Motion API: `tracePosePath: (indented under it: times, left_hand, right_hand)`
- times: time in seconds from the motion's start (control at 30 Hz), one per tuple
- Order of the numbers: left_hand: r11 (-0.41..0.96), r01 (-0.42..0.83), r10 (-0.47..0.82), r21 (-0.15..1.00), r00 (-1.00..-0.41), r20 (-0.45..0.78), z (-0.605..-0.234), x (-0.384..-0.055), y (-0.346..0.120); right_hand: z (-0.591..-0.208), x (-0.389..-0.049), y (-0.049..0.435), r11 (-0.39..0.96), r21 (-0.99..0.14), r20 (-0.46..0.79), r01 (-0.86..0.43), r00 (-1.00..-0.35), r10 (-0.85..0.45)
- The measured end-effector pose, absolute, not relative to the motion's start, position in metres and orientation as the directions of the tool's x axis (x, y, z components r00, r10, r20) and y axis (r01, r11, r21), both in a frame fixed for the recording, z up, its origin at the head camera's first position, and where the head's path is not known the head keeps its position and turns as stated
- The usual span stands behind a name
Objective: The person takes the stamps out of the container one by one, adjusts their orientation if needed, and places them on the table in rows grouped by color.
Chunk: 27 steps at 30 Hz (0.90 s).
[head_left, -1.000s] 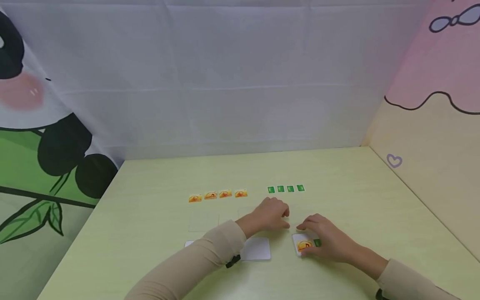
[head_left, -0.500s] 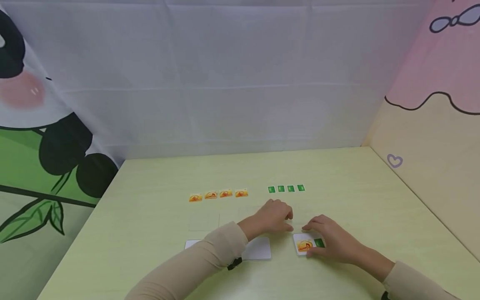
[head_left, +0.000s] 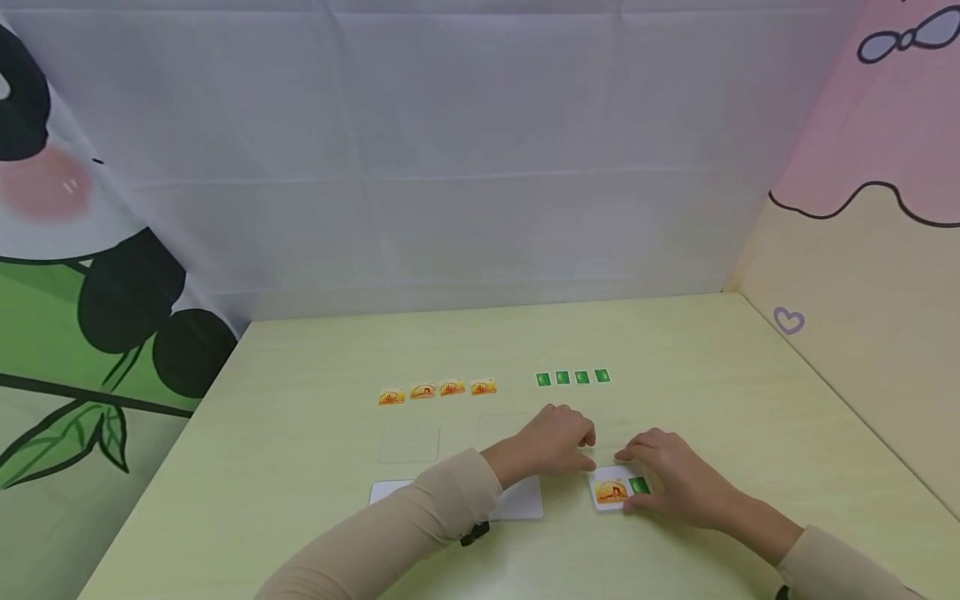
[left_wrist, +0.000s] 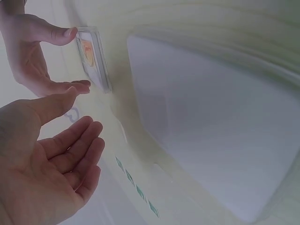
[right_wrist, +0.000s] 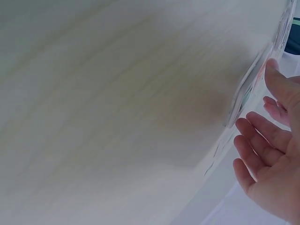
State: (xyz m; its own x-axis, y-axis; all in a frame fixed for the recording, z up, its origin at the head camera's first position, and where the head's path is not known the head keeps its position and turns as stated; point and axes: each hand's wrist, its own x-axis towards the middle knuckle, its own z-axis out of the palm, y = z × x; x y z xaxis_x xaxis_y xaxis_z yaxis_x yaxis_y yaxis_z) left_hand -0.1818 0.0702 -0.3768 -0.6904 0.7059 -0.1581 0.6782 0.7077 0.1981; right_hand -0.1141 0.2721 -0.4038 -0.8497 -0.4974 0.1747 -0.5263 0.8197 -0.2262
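Note:
A small white rounded card (head_left: 611, 490), bearing an orange picture and a green patch, lies flat on the table. My right hand (head_left: 675, 479) stands at its right end, thumb by the near edge and fingers by the far edge. Seen from the left wrist, the card (left_wrist: 93, 58) looks thick and layered, with the right hand's thumb right at one corner. My left hand (head_left: 546, 440) hovers at the card's far left corner, its fingers loosely bent around nothing. In the left wrist view that left hand (left_wrist: 61, 159) shows its palm and relaxed fingers.
A blank white rounded card (head_left: 525, 500) lies partly under the left sleeve, which also hides much of the white surface (head_left: 385, 490) further left. Faint clear rectangles (head_left: 408, 446) lie behind it. Several orange pictures (head_left: 452, 387) and green pieces (head_left: 582, 377) form rows farther back.
Both hands have slid to the right. The right hand has drawn back along the card, showing more of its green patch, while the card itself has shifted only slightly right.

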Motion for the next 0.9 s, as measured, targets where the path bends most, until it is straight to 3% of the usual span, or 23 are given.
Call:
tracePosePath:
  times: [0.9]
  left_hand:
    - [0.708, 0.68, 0.706, 0.193, -0.681, -0.191, -0.378, -0.169, 0.081]
  right_hand:
    - [-0.408, -0.113, 0.288, 0.799, -0.141, 0.248, -0.584, -0.802, -0.543]
